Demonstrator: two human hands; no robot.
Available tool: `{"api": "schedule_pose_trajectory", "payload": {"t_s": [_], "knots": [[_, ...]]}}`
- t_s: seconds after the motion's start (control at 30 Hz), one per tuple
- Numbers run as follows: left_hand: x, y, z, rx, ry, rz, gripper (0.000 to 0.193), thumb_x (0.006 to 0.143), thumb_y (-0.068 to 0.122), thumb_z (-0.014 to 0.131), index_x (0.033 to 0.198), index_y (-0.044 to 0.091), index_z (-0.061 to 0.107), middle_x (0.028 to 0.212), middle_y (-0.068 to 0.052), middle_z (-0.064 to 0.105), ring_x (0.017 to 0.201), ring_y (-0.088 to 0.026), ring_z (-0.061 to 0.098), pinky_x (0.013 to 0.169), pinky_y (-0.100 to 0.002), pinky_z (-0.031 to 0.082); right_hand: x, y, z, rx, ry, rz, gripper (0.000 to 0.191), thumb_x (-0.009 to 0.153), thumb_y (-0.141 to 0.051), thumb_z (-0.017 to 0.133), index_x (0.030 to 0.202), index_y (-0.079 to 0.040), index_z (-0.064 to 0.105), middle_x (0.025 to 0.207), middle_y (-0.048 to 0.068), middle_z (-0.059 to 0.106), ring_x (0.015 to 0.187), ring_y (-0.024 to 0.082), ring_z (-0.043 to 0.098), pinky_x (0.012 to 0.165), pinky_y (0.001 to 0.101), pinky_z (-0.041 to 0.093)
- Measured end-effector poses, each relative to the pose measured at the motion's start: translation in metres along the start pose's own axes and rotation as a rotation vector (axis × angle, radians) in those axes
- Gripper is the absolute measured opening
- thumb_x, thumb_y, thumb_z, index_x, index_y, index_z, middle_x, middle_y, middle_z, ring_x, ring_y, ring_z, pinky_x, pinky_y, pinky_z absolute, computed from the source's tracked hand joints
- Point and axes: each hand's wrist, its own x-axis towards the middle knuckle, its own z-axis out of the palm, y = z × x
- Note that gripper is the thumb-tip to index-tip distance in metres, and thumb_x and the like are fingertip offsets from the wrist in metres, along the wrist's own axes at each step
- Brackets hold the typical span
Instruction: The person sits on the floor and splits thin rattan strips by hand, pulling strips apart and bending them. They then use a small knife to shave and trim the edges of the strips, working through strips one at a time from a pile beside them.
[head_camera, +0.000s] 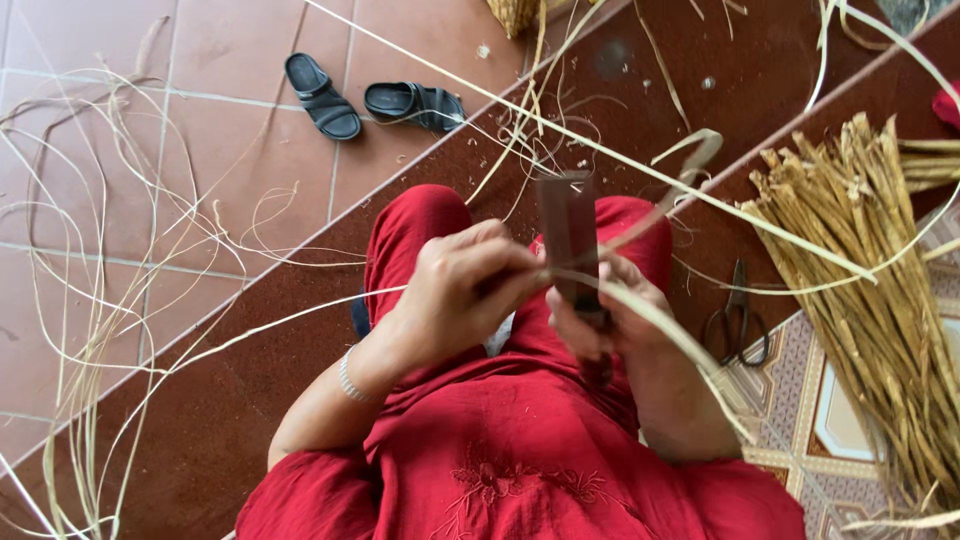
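Terracotta tile floor (120, 290) fills the left of the frame; darker red-brown steps (300, 330) run diagonally from lower left to upper right, with a patterned tile patch (800, 420) at lower right. One thick bundle of dried reed stalks (880, 300) lies at right. Loose pale fibre strands (90, 330) trail over the floor at left, too many to count. Two black sandals (375, 100) sit upper left of centre. One pair of dark scissors (738, 320) lies right of centre. Centre frame, the left hand (455, 295) pinches a long flat reed strip (640, 170); the right hand (600, 320) is closed around a dark blade-like splitting tool (568, 235), held upright, the strip touching it.
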Motion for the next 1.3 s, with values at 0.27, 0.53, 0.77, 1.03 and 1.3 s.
{"api": "schedule_pose_trajectory", "payload": {"t_s": [0.27,0.53,0.77,1.03,1.3], "knots": [[-0.025,0.080,-0.059,-0.167,-0.354,0.172,0.016,0.082,0.003,0.077,0.097,0.002,0.070,0.080,-0.009,0.061,0.062,-0.017,0.061,0.054,-0.031,0.049,-0.019,-0.019,0.096,-0.219,-0.353,0.141,0.032,0.110,-0.023,0.053,0.124,0.005,0.057,0.114,0.026,0.070,0.071,0.021,0.069,0.065,0.0366,0.061],[-0.026,0.089,-0.062,-0.197,-0.240,0.284,0.020,0.076,0.010,0.081,0.090,0.001,0.069,0.072,-0.006,0.060,0.058,-0.015,0.061,0.051,-0.029,0.047,0.002,-0.032,0.129,-0.216,-0.525,0.081,0.028,0.122,-0.017,0.044,0.140,0.004,0.047,0.126,0.022,0.067,0.104,0.030,0.072,0.086,0.0328,0.059],[-0.028,0.085,-0.046,-0.063,0.013,0.110,0.026,0.071,0.016,0.083,0.083,0.000,0.067,0.065,-0.004,0.059,0.054,-0.013,0.060,0.048,-0.027,0.046,-0.013,-0.034,0.118,-0.265,-0.406,-0.032,0.040,0.113,-0.021,0.047,0.135,0.011,0.054,0.098,0.020,0.072,0.073,0.027,0.069,0.062,0.0380,0.056],[-0.027,0.103,-0.039,0.141,0.073,0.002,0.037,0.064,0.019,0.093,0.070,0.005,0.060,0.056,0.000,0.045,0.046,-0.013,0.046,0.044,-0.031,0.033,-0.032,-0.036,0.113,-0.131,-0.072,-0.027,0.046,0.110,-0.037,0.049,0.110,0.009,0.059,0.064,0.013,0.066,0.049,0.022,0.061,0.046,0.0380,0.053],[-0.016,0.081,-0.037,0.048,-0.060,0.164,0.036,0.079,0.006,0.092,0.070,0.006,0.057,0.060,-0.001,0.043,0.047,-0.014,0.044,0.044,-0.032,0.030,-0.045,-0.036,0.103,-0.036,0.225,0.180,0.073,0.096,-0.062,0.066,0.058,0.000,0.057,0.053,0.008,0.055,0.042,0.019,0.050,0.041,0.0352,0.041]]}}
